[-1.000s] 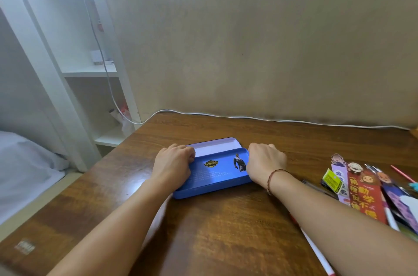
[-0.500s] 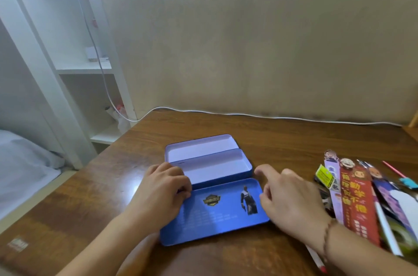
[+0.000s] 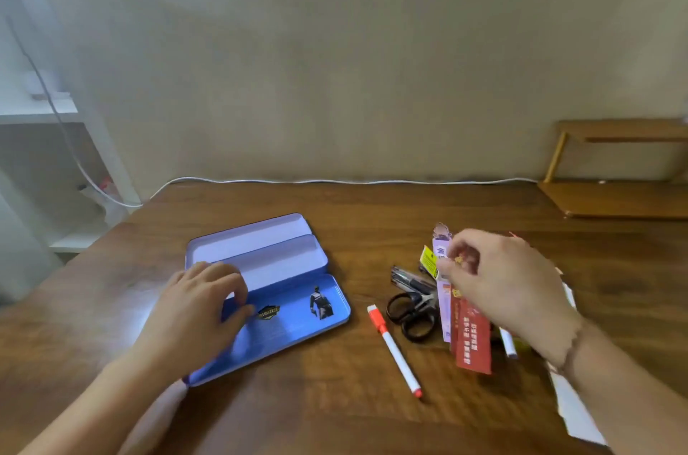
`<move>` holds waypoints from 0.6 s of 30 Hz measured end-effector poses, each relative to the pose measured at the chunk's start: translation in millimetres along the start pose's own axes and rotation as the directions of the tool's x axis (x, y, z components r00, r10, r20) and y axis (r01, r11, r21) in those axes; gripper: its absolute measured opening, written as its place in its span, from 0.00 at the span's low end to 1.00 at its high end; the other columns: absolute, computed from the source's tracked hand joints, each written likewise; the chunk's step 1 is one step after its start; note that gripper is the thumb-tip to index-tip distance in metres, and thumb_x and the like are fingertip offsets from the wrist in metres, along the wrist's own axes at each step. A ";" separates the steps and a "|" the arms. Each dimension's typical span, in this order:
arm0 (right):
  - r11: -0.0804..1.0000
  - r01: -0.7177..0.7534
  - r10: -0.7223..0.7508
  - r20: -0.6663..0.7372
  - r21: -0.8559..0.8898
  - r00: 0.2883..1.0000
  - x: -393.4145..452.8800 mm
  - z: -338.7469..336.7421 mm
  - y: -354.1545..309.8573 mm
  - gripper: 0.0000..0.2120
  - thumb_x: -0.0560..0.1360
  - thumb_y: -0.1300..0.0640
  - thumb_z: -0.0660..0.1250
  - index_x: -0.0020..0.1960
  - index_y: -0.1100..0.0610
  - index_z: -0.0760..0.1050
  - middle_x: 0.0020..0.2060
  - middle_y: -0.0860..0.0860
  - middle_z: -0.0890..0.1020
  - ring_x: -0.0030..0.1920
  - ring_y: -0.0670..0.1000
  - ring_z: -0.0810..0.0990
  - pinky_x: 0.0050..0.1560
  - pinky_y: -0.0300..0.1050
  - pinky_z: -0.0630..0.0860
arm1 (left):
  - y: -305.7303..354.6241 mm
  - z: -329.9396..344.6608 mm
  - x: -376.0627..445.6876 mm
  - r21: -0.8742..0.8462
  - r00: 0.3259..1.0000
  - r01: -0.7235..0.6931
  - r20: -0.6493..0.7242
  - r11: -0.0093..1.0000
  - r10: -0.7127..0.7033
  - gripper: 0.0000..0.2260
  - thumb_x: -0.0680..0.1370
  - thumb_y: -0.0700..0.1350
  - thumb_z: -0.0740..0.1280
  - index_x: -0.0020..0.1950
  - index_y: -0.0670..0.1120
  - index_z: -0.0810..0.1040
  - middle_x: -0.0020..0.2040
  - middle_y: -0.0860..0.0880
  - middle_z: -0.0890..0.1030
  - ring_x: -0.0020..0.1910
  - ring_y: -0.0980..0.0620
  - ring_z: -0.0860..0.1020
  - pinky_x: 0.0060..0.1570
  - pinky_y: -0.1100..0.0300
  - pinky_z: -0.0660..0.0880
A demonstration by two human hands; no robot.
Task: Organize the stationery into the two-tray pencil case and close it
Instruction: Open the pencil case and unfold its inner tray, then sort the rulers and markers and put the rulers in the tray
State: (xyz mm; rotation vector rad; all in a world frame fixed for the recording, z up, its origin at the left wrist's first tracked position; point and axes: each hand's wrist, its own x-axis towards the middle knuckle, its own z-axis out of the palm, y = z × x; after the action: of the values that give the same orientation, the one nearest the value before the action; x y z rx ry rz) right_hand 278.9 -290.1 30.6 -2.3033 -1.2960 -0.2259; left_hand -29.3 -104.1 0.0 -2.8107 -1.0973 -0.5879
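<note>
The blue metal pencil case (image 3: pixel 294 320) lies open on the wooden desk, its lid flat toward me and its two pale trays (image 3: pixel 275 261) showing nothing inside. My left hand (image 3: pixel 197 309) grips the case's left end, fingers curled over the tray edge and thumb on the lid. My right hand (image 3: pixel 502 283) hovers over the stationery pile, fingertips bent together at the top of a purple bookmark (image 3: pixel 443 309); blur hides whether they pinch it. Beside it lie a red bookmark (image 3: pixel 473 339), black scissors (image 3: pixel 409 313), dark pens (image 3: pixel 409 277) and a red-capped white marker (image 3: pixel 394 350).
A white cable (image 3: pixel 335 181) runs along the desk's back edge by the wall. A low wooden stand (image 3: pixel 614 193) sits at the back right. White shelving (image 3: pixel 37 111) stands past the desk's left edge. White paper (image 3: pixel 573 410) lies under my right forearm.
The case went from nearly closed to fully open. My right hand left the case and moved right over the stationery pile. The view turned right.
</note>
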 end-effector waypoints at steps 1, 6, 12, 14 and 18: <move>0.994 -0.093 0.096 0.042 -0.064 0.995 -1.0 -15.8 20.2 0.12 0.71 0.37 0.66 0.38 0.44 0.73 0.32 0.40 0.78 0.36 0.42 0.75 0.27 0.38 0.67 | 14.2 -4.2 3.6 -0.053 1.000 -0.020 -0.017 0.998 0.019 0.09 0.69 0.48 0.77 0.36 0.52 0.77 0.41 0.57 0.79 0.42 0.45 0.78 0.42 0.53 0.73; 0.919 -0.322 0.373 0.230 -0.229 0.899 -6.6 -46.9 79.4 0.20 0.70 0.33 0.66 0.37 0.50 0.76 0.35 0.47 0.81 0.36 0.46 0.77 0.31 0.41 0.71 | 134.4 -16.6 26.6 -0.335 0.989 -0.146 -0.070 0.931 0.130 0.07 0.73 0.58 0.68 0.41 0.57 0.75 0.41 0.61 0.76 0.44 0.57 0.74 0.41 0.61 0.71; 0.852 -0.239 0.442 0.396 -0.466 0.805 -14.5 -36.0 75.3 0.28 0.66 0.24 0.60 0.35 0.51 0.69 0.34 0.45 0.77 0.35 0.46 0.75 0.28 0.41 0.64 | 255.6 22.6 31.1 -0.290 0.925 -0.379 -0.128 0.879 0.357 0.12 0.73 0.60 0.62 0.44 0.54 0.77 0.43 0.57 0.79 0.46 0.51 0.74 0.46 0.55 0.72; 0.884 -0.250 0.415 0.418 -0.394 0.808 -14.9 -33.0 79.2 0.27 0.66 0.26 0.62 0.33 0.51 0.65 0.31 0.46 0.74 0.33 0.47 0.74 0.28 0.41 0.64 | 260.3 32.8 28.9 -0.302 0.918 -0.396 -0.136 0.867 0.372 0.09 0.73 0.57 0.66 0.42 0.54 0.79 0.41 0.56 0.79 0.45 0.50 0.75 0.44 0.54 0.73; 0.915 -0.344 0.403 0.465 -0.210 0.788 -15.3 -28.0 85.2 0.23 0.68 0.34 0.69 0.30 0.52 0.72 0.26 0.49 0.72 0.28 0.47 0.72 0.29 0.40 0.67 | 245.7 41.9 26.2 -0.450 0.919 -0.395 -0.177 0.801 0.354 0.06 0.73 0.55 0.69 0.40 0.54 0.80 0.40 0.59 0.79 0.42 0.57 0.73 0.43 0.64 0.70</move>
State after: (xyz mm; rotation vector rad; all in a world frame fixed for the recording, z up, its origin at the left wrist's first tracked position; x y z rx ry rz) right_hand 344.7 -352.3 21.2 -2.7731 -1.0165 0.4815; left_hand 165.3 -261.6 -10.6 -3.2390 -0.3781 -1.0389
